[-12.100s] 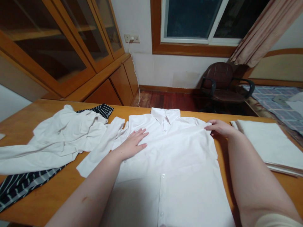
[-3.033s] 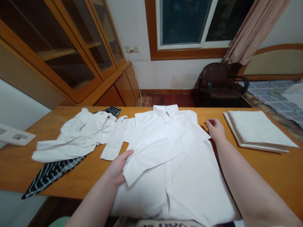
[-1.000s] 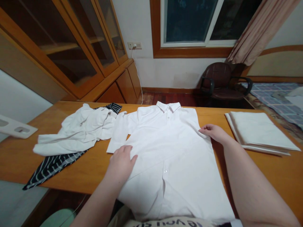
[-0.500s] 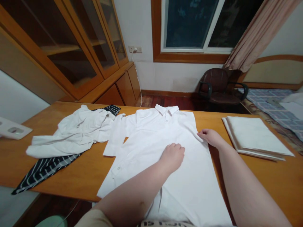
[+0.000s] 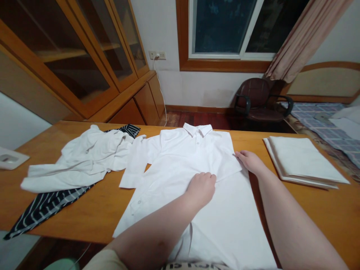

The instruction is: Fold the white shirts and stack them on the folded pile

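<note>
White shirt is lying front-up on the table, its hem overhanging the near edge. Left hand is curling shut on the folded-in sleeve. Right hand, fingers extended, is pressing the shirt's side edge. An uneven tug risks skewing the fold, and the overhanging hem risks dragging the shirt off.

A long wooden table is carrying everything here. A white shirt is lying spread out across its middle, buttoned front up, collar pointing toward the far edge and hem hanging over the near one. Left of the shirt, and touching its sleeve, a crumpled white garment is lying in a heap, partly covering a black-and-white striped cloth that is trailing toward the near left edge. At the far left a white plastic object is sitting. On the right, well apart from the shirt, a stack of folded white cloths is resting.
</note>
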`<state>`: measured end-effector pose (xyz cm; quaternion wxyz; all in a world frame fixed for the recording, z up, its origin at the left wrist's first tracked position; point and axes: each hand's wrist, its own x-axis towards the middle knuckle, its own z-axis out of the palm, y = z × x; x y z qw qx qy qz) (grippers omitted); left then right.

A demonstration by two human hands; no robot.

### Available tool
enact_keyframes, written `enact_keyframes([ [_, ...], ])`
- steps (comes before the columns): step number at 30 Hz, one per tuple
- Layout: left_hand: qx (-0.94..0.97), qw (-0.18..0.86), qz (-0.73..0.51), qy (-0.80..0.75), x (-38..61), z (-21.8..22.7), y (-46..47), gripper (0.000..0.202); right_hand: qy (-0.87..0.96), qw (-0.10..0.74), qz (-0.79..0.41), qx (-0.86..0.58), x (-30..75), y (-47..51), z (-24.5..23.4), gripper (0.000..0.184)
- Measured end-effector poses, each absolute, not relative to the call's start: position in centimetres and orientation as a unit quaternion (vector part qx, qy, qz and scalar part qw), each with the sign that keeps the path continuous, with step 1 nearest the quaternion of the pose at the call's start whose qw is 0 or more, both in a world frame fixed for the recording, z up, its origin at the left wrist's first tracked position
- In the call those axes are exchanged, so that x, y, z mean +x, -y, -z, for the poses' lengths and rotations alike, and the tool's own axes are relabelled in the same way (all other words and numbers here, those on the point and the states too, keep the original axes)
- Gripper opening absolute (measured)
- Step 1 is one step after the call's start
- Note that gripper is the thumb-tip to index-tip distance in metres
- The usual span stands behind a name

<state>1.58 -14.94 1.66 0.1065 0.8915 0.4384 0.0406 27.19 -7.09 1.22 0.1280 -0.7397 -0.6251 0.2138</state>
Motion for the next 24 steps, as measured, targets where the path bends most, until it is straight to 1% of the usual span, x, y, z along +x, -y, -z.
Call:
enact_keyframes([
  [2, 0.888, 0.103, -0.027, -0.448, 1.6, -1.6, 14.9, 0.016, 0.622, 0.093, -0.196, -0.752, 26.7, 7.0, -1.3, 0.045],
  [4, 0.881, 0.105, -0.018, -0.46, 1.6, -1.5, 14.7, 0.016, 0.62, 0.06, -0.181, -0.761, 26.5, 6.9, -1.3, 0.043],
  [6, 0.873, 0.115, -0.011, -0.474, 1.5, -1.6, 14.5, 0.016, 0.615, 0.047, -0.17, -0.768, 26.4, 6.8, -1.2, 0.04],
  [8, 0.864, 0.125, -0.01, -0.487, 1.4, -1.7, 14.3, 0.016, 0.615, 0.052, -0.167, -0.769, 26.4, 6.8, -1.0, 0.039],
  [10, 0.859, 0.134, -0.017, -0.493, 1.3, -1.8, 14.3, 0.018, 0.613, 0.063, -0.163, -0.77, 26.4, 6.8, -0.9, 0.037],
  [13, 0.855, 0.145, -0.037, -0.496, 1.2, -2.0, 14.4, 0.027, 0.598, 0.097, -0.131, -0.784, 26.3, 7.0, -0.9, 0.035],
  [17, 0.852, 0.135, -0.075, -0.5, 1.2, -2.1, 14.5, 0.021, 0.596, 0.197, -0.04, -0.777, 26.2, 7.4, -1.3, 0.033],
  [19, 0.851, 0.118, -0.099, -0.503, 1.2, -2.2, 14.5, 0.02, 0.645, 0.234, 0.004, -0.728, 25.9, 7.7, -1.4, 0.039],
  [20, 0.85, 0.106, -0.111, -0.504, 1.3, -2.1, 14.5, 0.023, 0.682, 0.234, 0.014, -0.692, 25.7, 7.8, -1.3, 0.043],
  [22, 0.849, 0.08, -0.129, -0.507, 1.4, -1.6, 14.4, 0.037, 0.755, 0.199, 0.009, -0.625, 25.1, 7.9, -0.8, 0.054],
  [24, 0.845, 0.064, -0.122, -0.517, 1.5, -0.9, 14.4, 0.054, 0.795, 0.139, -0.013, -0.59, 24.3, 7.9, 0.1, 0.067],
])
